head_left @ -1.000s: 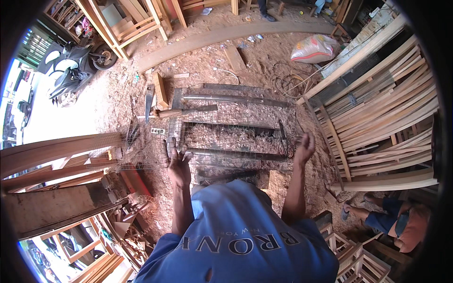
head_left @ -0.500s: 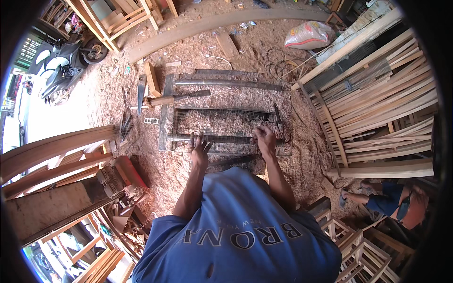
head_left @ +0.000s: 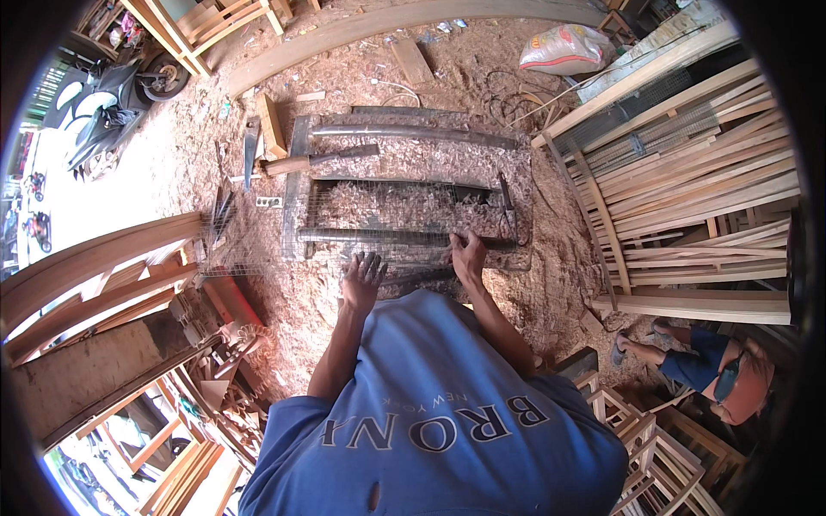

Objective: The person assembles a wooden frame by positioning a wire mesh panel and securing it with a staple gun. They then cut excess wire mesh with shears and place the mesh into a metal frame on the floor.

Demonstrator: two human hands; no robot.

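Observation:
A thin wire mesh (head_left: 379,206) lies over a low, dark slatted bench (head_left: 297,185) strewn with wood shavings. My left hand (head_left: 363,277) rests flat near the bench's near side, fingers spread over the mesh. To its right, my right hand (head_left: 467,256) is pinched at the mesh's right-hand part, beside the near dark bar (head_left: 387,236); the exact grip is too small to see. Farther off on the bench lies a wooden-handled chisel-like tool (head_left: 318,160). A handsaw (head_left: 250,155) is at the bench's left end. A slim dark tool (head_left: 506,202) lies at its right end.
Stacked wooden strips (head_left: 688,198) fill the right side. Long planks (head_left: 103,258) stand at left. A wood block (head_left: 271,125), a white power strip (head_left: 269,202) and a full sack (head_left: 568,50) lie around. A person (head_left: 714,370) is at the lower right; a motorcycle (head_left: 103,120) stands upper left.
My left hand has drawn back toward me, off the near bar. My right hand has shifted slightly left and nearer. More mesh shows beyond the bench's left end, and the view has shifted a little.

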